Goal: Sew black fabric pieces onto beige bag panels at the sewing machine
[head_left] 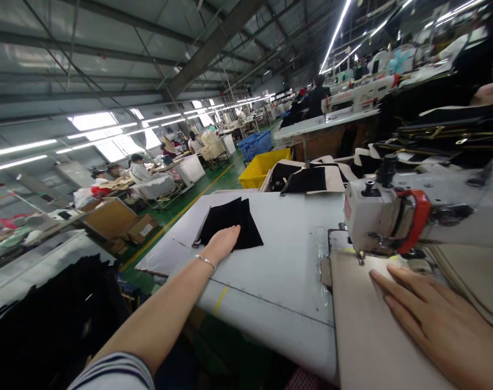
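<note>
My left hand (222, 242) reaches far out across the grey work table (279, 271) and lies flat, fingers together, on the near edge of a stack of black fabric pieces (230, 219). A thin bracelet circles that wrist. My right hand (437, 319) rests flat with fingers stretched out on a beige fabric panel (372, 336), just in front of the needle of a white sewing machine (393, 214) with a red part on its head.
Black and beige pieces (311, 179) are piled behind the machine. A yellow bin (263, 168) and a blue crate (254, 143) stand in the green aisle. Other workers sit at tables far left and back. A dark fabric heap (51, 319) lies lower left.
</note>
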A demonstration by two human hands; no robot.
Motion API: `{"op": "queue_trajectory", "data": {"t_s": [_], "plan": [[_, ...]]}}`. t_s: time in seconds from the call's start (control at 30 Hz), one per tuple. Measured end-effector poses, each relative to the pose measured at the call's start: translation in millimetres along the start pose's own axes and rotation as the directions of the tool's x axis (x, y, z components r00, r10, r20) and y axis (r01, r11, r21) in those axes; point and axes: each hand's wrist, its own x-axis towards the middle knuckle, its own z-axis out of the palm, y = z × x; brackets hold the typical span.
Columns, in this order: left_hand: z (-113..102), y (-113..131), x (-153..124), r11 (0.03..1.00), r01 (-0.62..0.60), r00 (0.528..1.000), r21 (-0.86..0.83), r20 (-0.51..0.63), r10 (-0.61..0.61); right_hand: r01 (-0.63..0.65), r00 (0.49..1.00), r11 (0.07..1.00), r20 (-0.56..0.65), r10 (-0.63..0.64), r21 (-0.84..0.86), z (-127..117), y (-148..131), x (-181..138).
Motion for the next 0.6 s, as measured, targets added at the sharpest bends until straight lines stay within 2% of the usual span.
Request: {"op": "queue_trajectory", "data": {"t_s": [0.1,0.17,0.23,0.27,0.3,0.33,0.37,0.4,0.43,0.47,0.5,0.53,0.57,0.6], "plan": [[-38,-4,4,1.0,0.019,0.993,0.006,-0.117,-0.018,0.024,0.993,0.993,0.115,-0.01,-0.118,-10,-8,2],[-64,1,-3,0.999,0.04,0.967,-0.004,-0.251,-0.04,0.032,0.991,0.991,0.135,-0.014,-0.131,-17,-14,4],[-79,21,-20,0.999,-0.012,0.909,-0.036,-0.417,-0.004,0.037,0.989,0.992,0.145,-0.019,-0.122,-23,-20,8],[-82,37,-33,0.994,-0.093,0.894,-0.06,-0.445,0.057,0.035,0.989,0.993,0.147,-0.017,-0.115,-25,-22,10],[-81,56,-47,0.973,-0.214,0.899,-0.091,-0.407,0.16,0.03,0.988,0.994,0.151,-0.013,-0.109,-27,-25,11],[-77,76,-60,0.927,-0.349,0.9,-0.137,-0.323,0.292,0.026,0.988,0.994,0.154,-0.01,-0.102,-28,-27,13],[-70,96,-72,0.858,-0.465,0.882,-0.217,-0.193,0.429,0.023,0.987,0.995,0.159,-0.007,-0.096,-29,-29,14],[-62,114,-79,0.768,-0.564,0.818,-0.304,-0.075,0.571,0.018,0.987,0.996,0.162,-0.002,-0.092,-30,-31,15],[-52,129,-81,0.694,-0.616,0.75,-0.372,-0.006,0.662,0.012,0.987,0.996,0.163,0.003,-0.089,-30,-32,15],[-41,140,-79,0.66,-0.627,0.717,-0.413,0.024,0.696,0.007,0.987,0.996,0.163,0.008,-0.087,-31,-33,15],[-29,147,-71,0.675,-0.607,0.738,-0.42,0.019,0.675,0.002,0.986,0.997,0.165,0.012,-0.083,-31,-33,15],[-17,149,-61,0.736,-0.542,0.807,-0.406,-0.008,0.59,0.001,0.986,0.997,0.168,0.012,-0.078,-32,-34,15],[-5,148,-48,0.812,-0.438,0.888,-0.386,-0.044,0.458,0.002,0.985,0.997,0.174,0.011,-0.071,-32,-34,15],[6,146,-34,0.872,-0.318,0.946,-0.372,-0.069,0.316,0.004,0.984,0.998,0.181,0.008,-0.064,-33,-33,14]]}}
